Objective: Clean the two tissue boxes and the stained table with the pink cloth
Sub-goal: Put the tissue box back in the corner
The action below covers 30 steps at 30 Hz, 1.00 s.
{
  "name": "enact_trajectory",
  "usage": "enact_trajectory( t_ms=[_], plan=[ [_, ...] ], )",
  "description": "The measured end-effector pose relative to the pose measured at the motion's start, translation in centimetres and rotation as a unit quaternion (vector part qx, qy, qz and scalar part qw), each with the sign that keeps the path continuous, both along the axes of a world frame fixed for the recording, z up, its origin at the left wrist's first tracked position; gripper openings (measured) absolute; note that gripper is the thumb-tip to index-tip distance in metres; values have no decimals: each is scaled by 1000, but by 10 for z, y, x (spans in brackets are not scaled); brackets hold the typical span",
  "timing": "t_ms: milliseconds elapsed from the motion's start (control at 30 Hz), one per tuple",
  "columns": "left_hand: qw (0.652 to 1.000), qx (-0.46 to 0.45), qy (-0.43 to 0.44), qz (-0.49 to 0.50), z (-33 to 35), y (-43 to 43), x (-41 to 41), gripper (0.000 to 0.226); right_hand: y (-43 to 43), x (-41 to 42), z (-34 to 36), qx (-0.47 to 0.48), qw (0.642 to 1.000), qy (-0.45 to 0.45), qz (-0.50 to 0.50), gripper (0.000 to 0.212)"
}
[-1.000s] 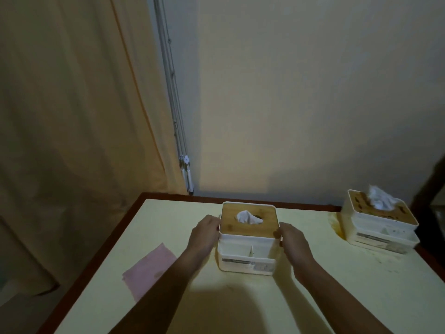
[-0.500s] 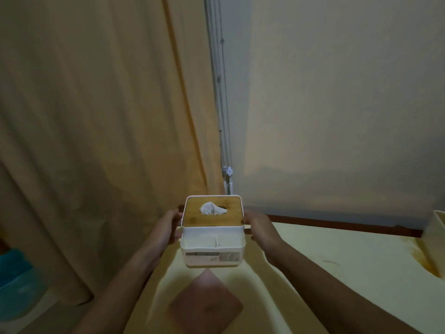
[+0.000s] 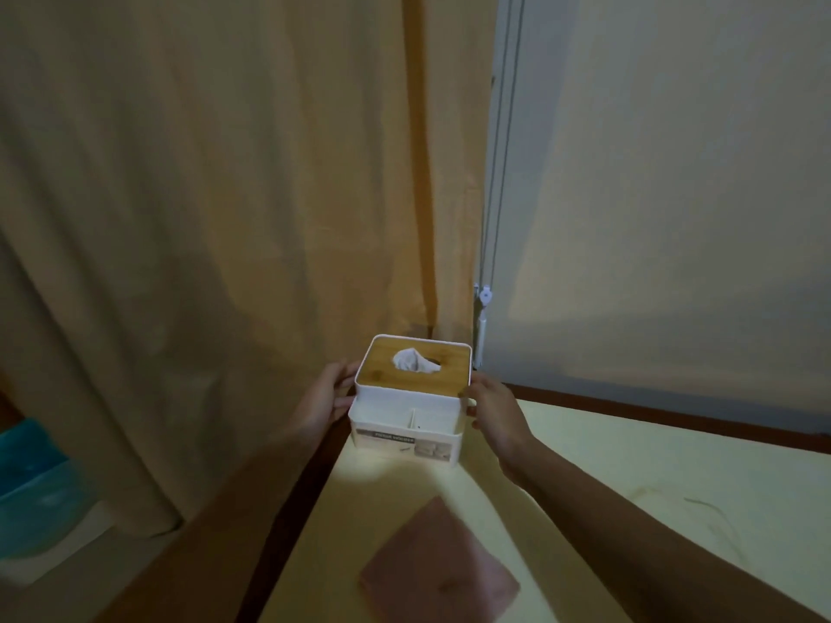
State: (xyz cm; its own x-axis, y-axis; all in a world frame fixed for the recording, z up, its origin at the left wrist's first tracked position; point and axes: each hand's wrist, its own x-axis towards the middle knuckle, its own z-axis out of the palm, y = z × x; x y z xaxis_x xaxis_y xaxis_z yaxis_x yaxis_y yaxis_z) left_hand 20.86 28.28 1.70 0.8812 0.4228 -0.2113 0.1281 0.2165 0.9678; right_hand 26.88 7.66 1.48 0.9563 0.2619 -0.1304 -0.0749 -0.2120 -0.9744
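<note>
A white tissue box [image 3: 407,431] with a wooden lid and a tissue poking out is held between both hands near the table's far left corner. My left hand [image 3: 321,400] grips its left side and my right hand [image 3: 492,409] grips its right side. Whether its base touches the table I cannot tell. The pink cloth [image 3: 438,573] lies flat on the cream table [image 3: 629,465], closer to me than the box. The second tissue box is out of view.
A beige curtain [image 3: 225,218] hangs left of the table. A wall and a white window-frame strip [image 3: 494,218] stand behind it. A blue bin [image 3: 31,483] sits on the floor at the far left. Faint stain lines [image 3: 701,503] mark the table at right.
Both hands carried the tissue box from the table's middle to its far left corner. The view swung left, so the second box left the frame.
</note>
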Motion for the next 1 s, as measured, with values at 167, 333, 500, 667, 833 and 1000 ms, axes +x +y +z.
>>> enact_trajectory(
  t_ms=[167, 333, 500, 667, 833, 1000],
  plan=[
    [1000, -11, -11, 12, -4, -1, 5, 42, 5, 3, -10, 19, 1000, 0, -5, 31],
    [1000, -4, -2, 12, 1, -4, 4, 35, 12, 6, -11, 0, 1000, -3, 15, 34],
    [1000, 12, -9, -1, 2, -4, 3, 35, 12, 6, -10, 6, 1000, -3, 22, 32],
    [998, 55, -4, -6, -5, -4, 2, 32, 7, 2, -6, 24, 1000, -3, 20, 37],
    [997, 82, -6, -3, 1, -9, -2, 32, 2, 0, 4, 19, 998, 3, 54, 36],
    [974, 205, -29, 87, 1, -17, -7, 26, -19, -6, 12, 4, 1000, -10, 28, 32]
  ],
)
